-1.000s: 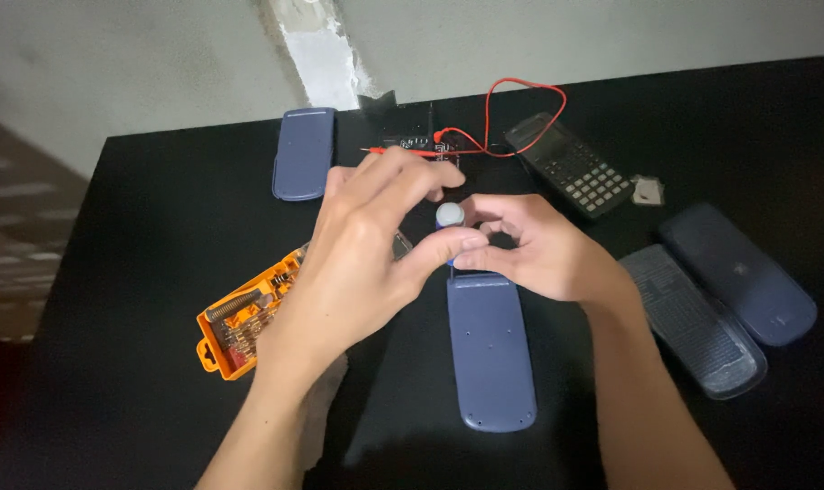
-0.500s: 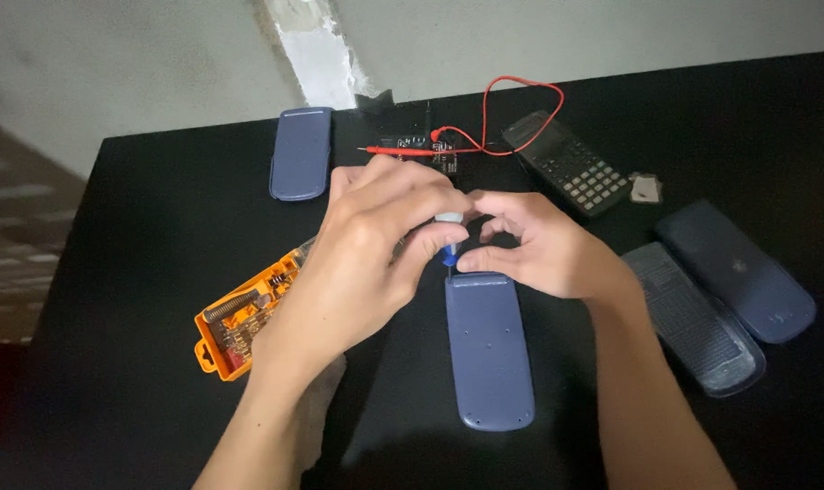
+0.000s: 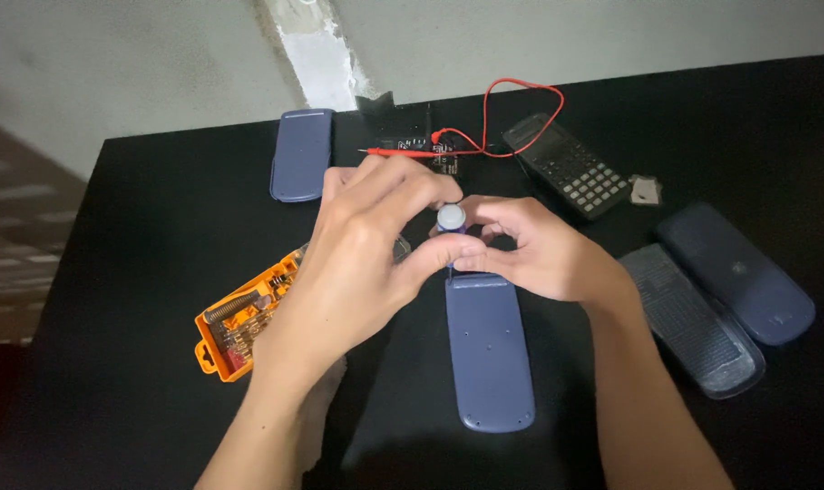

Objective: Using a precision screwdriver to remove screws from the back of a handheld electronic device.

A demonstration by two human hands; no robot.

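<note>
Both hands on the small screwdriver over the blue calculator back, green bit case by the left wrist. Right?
Not quite: the bit case is orange, not green, per the head view. The rest holds: left hand and right hand pinch the small screwdriver above the blue calculator back.

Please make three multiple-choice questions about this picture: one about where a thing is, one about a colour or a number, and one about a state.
1. Where does the orange bit case lie?
A. Beside the left hand, toward the table's left side
B. On top of the black calculator
C. Beyond the red wire

2. What colour is the wire at the far edge of the table?
A. Green
B. Red
C. White

3. How is the small screwdriver held?
A. It lies untouched on the table
B. The right hand holds it alone
C. The fingers of both hands pinch it above the blue calculator back

Answers:
1 A: the case sits just left of the left hand.
2 B: the loop is plainly red.
3 C: the left hand and the right hand meet around its cap.
</note>
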